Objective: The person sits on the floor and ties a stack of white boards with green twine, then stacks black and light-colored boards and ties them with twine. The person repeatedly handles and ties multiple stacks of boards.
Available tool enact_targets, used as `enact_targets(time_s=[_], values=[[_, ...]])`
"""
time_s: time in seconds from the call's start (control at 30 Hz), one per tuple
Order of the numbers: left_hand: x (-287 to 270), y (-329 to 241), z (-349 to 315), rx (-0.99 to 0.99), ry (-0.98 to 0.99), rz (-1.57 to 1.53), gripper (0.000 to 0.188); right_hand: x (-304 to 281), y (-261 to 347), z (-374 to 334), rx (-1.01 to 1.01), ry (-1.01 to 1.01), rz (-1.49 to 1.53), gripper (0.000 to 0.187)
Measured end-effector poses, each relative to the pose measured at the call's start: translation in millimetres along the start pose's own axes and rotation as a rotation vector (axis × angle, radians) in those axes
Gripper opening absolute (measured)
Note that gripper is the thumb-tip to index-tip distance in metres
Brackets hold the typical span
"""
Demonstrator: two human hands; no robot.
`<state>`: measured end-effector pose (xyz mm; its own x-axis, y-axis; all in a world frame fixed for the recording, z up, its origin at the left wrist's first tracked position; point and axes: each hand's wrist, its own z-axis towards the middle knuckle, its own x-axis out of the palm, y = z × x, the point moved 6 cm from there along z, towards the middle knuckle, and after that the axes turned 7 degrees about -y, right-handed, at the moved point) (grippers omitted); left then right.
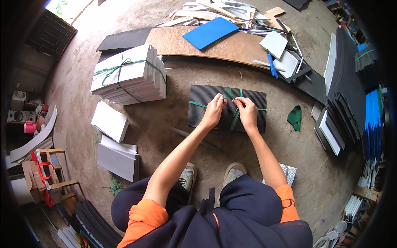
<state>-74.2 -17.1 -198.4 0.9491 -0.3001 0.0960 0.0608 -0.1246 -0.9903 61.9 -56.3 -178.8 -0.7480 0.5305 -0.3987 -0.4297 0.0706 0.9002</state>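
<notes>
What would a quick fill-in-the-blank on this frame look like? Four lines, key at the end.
1. The left hand and right hand pinch twine coloured ____.
2. The tied white stack stands on the person's ____ side of the dark ridged bundle.
3. The board under the blue panel is ____.
4. The person's sleeves are ____.

Missing words: green; left; brown; orange.

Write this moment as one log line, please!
left hand: pinching green twine | right hand: pinching green twine | beneath: black ridged stack | nearby: tied white stack
</notes>
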Motion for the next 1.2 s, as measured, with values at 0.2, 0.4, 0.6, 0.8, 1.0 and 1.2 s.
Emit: enact_targets(time_s=[0.2, 0.4, 0.6, 0.8, 1.0, 1.2], values=[[-6.8, -21.4, 1.7, 0.221, -0.030, 0.418, 0.020, 5.6, 10.1, -3.3, -0.091, -0.054, -0.185, 0.011], [-4.3, -29.4, 2.1, 0.227, -0.123, 0.454, 0.016, 12.9, 11.3, -12.2, -0.114, -0.114, -0.200, 0.008], [2.6, -22.7, 1.1, 0.212, -0.181, 0.583, 0.019, 15.2, 8.7, -15.9, -0.154, -0.109, -0.129, 0.008], [-0.5, -29.7, -5.7, 0.135, -0.350, 0.523, 0.020, 14.6, 6.1, -13.9, -0.141, -0.093, -0.152, 0.009], [-14.7, -31.1, -4.8, -0.036, -0.483, 0.508, 0.045, 4.5, 26.9, -24.4, -0.355, -0.125, -0.302, 0.010], [-21.5, -22.4, 8.9, 0.009, -0.394, 0.653, 0.039, 0.4, 46.7, -24.5, -0.717, -0.114, -0.440, 0.010]])
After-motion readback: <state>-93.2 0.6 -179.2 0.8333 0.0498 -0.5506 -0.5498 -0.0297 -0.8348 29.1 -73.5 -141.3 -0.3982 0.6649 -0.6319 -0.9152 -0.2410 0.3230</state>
